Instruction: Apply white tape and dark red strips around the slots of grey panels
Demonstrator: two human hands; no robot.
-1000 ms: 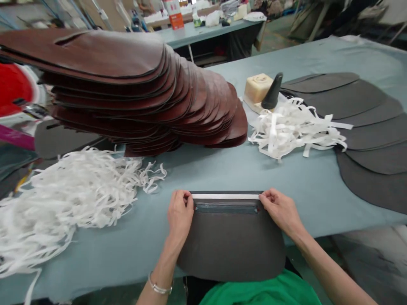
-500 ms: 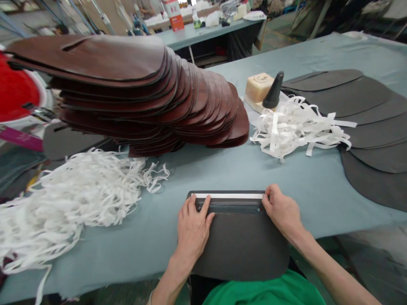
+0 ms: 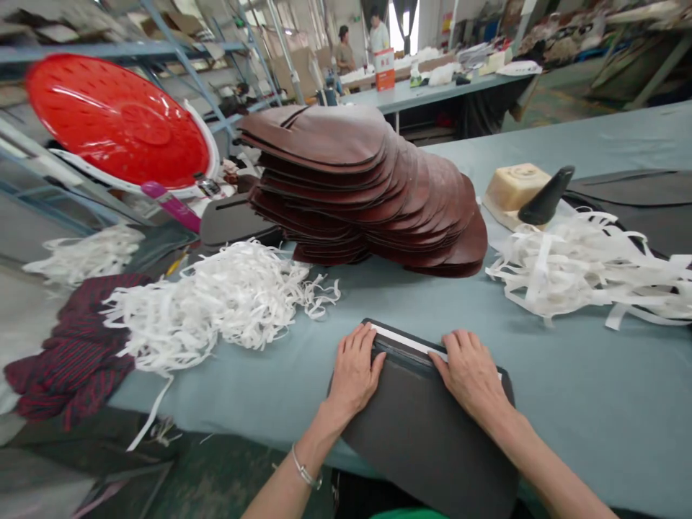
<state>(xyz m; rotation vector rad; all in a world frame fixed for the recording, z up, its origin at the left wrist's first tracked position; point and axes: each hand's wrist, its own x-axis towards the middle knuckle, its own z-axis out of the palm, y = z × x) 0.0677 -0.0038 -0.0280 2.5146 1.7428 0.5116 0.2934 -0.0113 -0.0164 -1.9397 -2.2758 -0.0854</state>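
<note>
While both palms lie flat on it, the dark grey panel (image 3: 427, 425) sits at the near edge of the tabletop (image 3: 584, 375). It is turned so its straight top runs from about 10 to 4 o'clock, and its rounded lower part hangs over the edge toward me at 6 o'clock. A white tape strip (image 3: 408, 340) runs along that top edge. My left hand (image 3: 354, 371) presses on the strip's left end, fingers straight and close together, gripping nothing. My right hand (image 3: 473, 375) lies flat across the strip's other half, also holding nothing.

I judge the overhang to be the main risk: with so much of the panel off the tabletop, uneven pressure could let it pivot or slide toward my lap. A sideways drag of either palm could also wrinkle the strip or pull it out of line with the edge.

At 10 o'clock a heap of loose white strips (image 3: 227, 295) lies near, its stray ends closest to my left hand; a sweep that way could snag them. At 12 o'clock the stack of brown leather pieces (image 3: 373, 187) leans toward 3 o'clock, apart from the panel. At 2 o'clock sits a second strip pile (image 3: 589, 270), with a cream block (image 3: 511, 186) and a black cone (image 3: 546, 194) behind it. Bare tabletop at 3 o'clock gives the most open room.
</note>
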